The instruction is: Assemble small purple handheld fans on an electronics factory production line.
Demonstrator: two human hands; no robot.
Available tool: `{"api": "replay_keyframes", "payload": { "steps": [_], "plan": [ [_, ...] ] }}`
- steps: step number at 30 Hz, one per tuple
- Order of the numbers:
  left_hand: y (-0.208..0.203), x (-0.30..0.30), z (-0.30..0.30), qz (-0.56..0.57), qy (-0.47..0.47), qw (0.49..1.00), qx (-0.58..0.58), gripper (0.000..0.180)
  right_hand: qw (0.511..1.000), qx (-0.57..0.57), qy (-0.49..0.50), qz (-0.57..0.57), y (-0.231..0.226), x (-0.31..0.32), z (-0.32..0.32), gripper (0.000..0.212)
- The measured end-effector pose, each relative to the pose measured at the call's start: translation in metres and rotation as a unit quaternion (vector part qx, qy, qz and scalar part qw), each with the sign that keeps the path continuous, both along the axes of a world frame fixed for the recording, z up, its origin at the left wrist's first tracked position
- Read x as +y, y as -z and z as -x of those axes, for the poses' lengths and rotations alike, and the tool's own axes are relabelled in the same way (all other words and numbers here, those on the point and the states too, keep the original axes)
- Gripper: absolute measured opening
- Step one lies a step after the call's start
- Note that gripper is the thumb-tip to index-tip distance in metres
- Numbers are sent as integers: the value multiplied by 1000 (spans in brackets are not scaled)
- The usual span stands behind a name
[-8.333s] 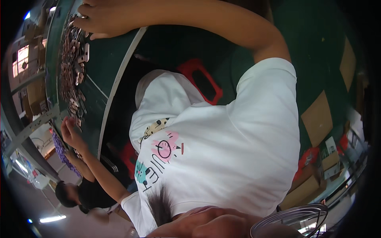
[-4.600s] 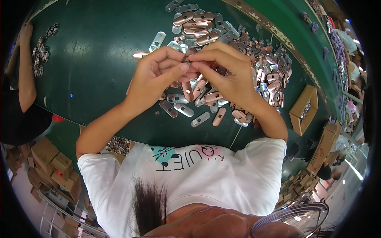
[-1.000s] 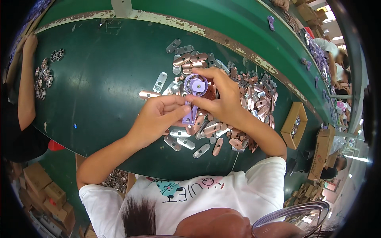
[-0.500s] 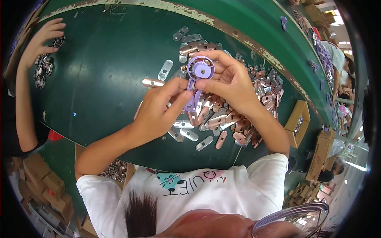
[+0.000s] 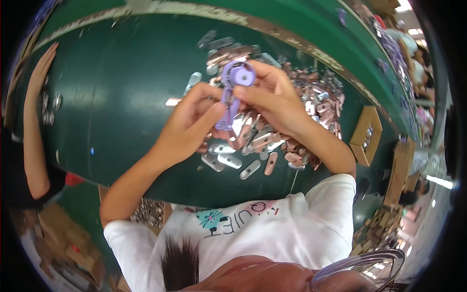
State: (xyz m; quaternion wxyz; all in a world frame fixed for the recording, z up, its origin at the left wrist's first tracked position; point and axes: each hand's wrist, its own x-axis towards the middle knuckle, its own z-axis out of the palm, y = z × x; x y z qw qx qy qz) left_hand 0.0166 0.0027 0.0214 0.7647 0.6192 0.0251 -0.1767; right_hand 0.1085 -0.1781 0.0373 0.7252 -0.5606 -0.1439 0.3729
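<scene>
Above the pile I hold a purple plastic handheld-fan housing (image 5: 245, 76), with a round ringed head at the top and a narrow handle below. My left hand (image 5: 187, 121) pinches the handle between thumb and fingers. My right hand (image 5: 277, 100) grips it just under the round head, thumb in front and fingers behind. Thin dark lines run along the handle; their kind is too blurred to tell. Beneath and around my hands lie many oblong rose-gold and silver cover plates (image 5: 263, 140), each with a small square hole.
A co-worker's hand (image 5: 40, 78) rests at the far left beside round metal parts (image 5: 48, 117). An open cardboard box (image 5: 359, 151) of small parts stands to the right. Another container of metal parts (image 5: 148, 211) sits below the table's front edge. Purple pieces (image 5: 342, 17) lie beyond the raised border.
The fan housing has shifted slightly left and up in the view, still in both my hands. My left fingers have curled further around the handle. The co-worker's hand has moved away from the round parts.
</scene>
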Motion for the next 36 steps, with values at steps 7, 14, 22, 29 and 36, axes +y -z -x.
{"api": "replay_keyframes", "payload": {
  "steps": [7,14,22,29,36],
  "plan": [
    [4,-18,12,-21,-85,996,5,26,996,-21,-2,-88,8,-12,-1,22],
    [2,-21,24,-44,-100,992,-65,24,977,-15,-6,-212,4,-15,12,22],
    [6,-13,21,-35,-137,982,-127,27,974,75,16,-213,-1,5,7,21],
    [11,-13,28,-22,-144,981,-130,27,972,23,15,-234,-4,8,8,24],
    [11,-9,23,-125,-162,957,-204,29,976,-59,30,-208,-7,7,2,25]
  ]
}}
